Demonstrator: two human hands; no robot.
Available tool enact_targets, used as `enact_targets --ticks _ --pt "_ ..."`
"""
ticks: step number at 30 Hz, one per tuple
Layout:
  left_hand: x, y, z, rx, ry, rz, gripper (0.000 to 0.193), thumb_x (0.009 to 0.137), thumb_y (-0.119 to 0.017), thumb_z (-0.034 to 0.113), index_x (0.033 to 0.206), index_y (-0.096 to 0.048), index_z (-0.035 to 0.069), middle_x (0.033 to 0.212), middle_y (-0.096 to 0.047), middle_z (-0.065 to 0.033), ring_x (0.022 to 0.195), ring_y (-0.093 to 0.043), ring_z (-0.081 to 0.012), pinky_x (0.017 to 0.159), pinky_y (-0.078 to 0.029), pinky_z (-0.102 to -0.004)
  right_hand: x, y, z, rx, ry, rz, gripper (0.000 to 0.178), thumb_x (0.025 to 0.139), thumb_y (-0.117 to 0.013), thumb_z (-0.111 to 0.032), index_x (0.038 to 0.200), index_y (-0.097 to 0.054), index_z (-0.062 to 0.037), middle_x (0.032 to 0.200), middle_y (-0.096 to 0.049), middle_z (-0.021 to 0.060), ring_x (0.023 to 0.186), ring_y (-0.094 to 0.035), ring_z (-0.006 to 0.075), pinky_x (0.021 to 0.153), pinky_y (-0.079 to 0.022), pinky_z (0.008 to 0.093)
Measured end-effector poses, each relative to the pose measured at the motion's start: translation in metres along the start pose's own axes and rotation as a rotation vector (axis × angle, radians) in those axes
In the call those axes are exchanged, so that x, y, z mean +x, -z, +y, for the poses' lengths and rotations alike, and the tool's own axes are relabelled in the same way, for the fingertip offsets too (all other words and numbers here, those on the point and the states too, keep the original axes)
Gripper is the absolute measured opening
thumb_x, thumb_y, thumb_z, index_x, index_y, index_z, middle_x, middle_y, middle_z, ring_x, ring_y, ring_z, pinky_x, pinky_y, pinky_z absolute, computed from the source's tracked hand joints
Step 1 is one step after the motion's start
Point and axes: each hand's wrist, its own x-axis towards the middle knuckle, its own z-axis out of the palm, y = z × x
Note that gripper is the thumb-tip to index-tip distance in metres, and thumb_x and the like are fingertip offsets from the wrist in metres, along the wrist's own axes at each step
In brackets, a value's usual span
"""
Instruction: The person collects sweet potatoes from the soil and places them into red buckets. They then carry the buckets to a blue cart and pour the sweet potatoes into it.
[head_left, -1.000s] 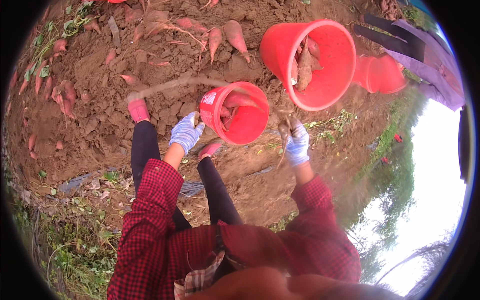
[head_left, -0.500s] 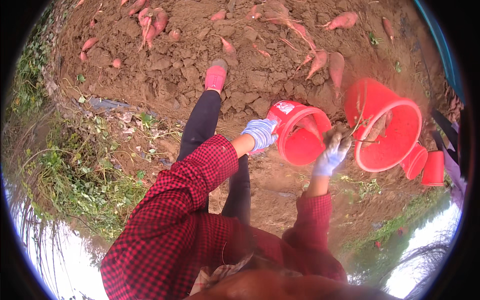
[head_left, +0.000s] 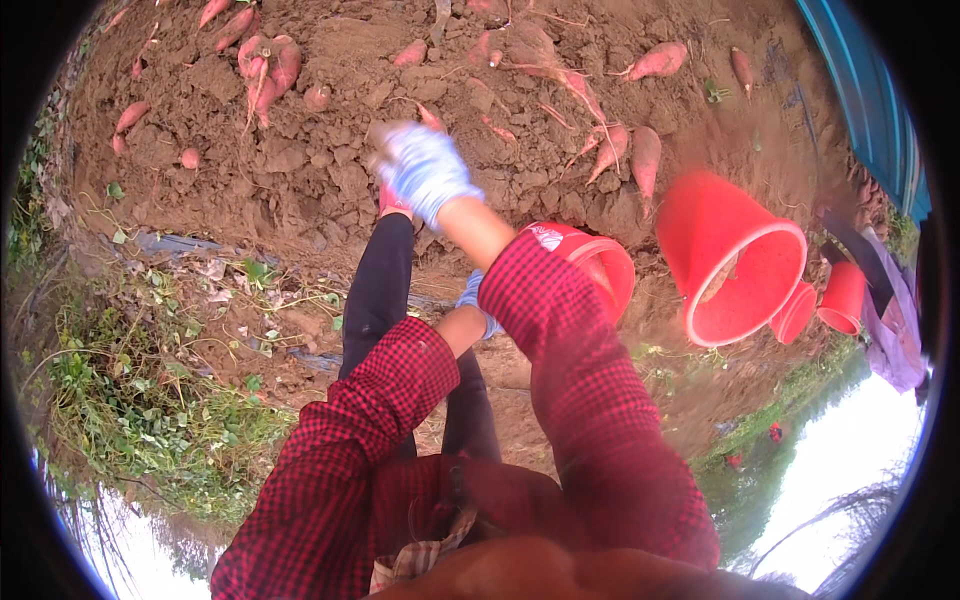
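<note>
Look first to the small pink sweet potato (head_left: 430, 117), out on the crumbly soil (head_left: 325, 185) just beside the gloved right hand (head_left: 425, 175). Too blurred there to tell whether grasping or released. Best, by judgement, to approach slowly, close round the thick body rather than the thin root, and lift without scraping the skin. Mind the pink shoe (head_left: 393, 203), partly hidden beneath the same glove. Under the crossing right sleeve (head_left: 560, 290), find the left hand (head_left: 472, 295): half covered, so impossible to tell whether clenched round anything or free. Probably worth using to steady the small red bucket (head_left: 605, 265), mouth toward the lower right. Lower each root inside gently to avoid bruising. Beyond, note two larger sweet potatoes (head_left: 646, 163) on the soil, then the large red bucket (head_left: 725, 235) farther right. Keep both rims clear of the sleeves.
</note>
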Motion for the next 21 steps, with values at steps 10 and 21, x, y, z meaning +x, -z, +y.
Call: enact_targets --ticks 10,21 --pt "0.041 -0.099 -0.044 -0.953 -0.418 0.46 0.035 0.09 -0.045 0.03 0.115 -0.061 0.011 0.112 -0.064 -0.0127 0.101 -0.062 -0.0295 0.085 -0.048 -0.044 0.133 -0.023 0.08 -0.53 -0.199 0.031 0.036 0.081 -0.061 -0.031 0.112 -0.061 -0.0127 0.111 -0.062 0.013 0.107 -0.058 0.0294 0.088 -0.045 0.0425" --pt "-0.008 0.029 -0.001 0.006 -0.174 -0.067 0.037 0.089 -0.05 0.03 0.117 -0.054 0.006 0.107 -0.064 -0.0166 0.101 -0.06 -0.0319 0.087 -0.045 -0.0434 0.139 0.005 0.101 -0.667 0.022 0.027 0.025 0.081 -0.056 -0.021 0.104 -0.063 -0.0137 0.113 -0.059 0.0085 0.11 -0.054 0.0251 0.091 -0.044 0.0369"
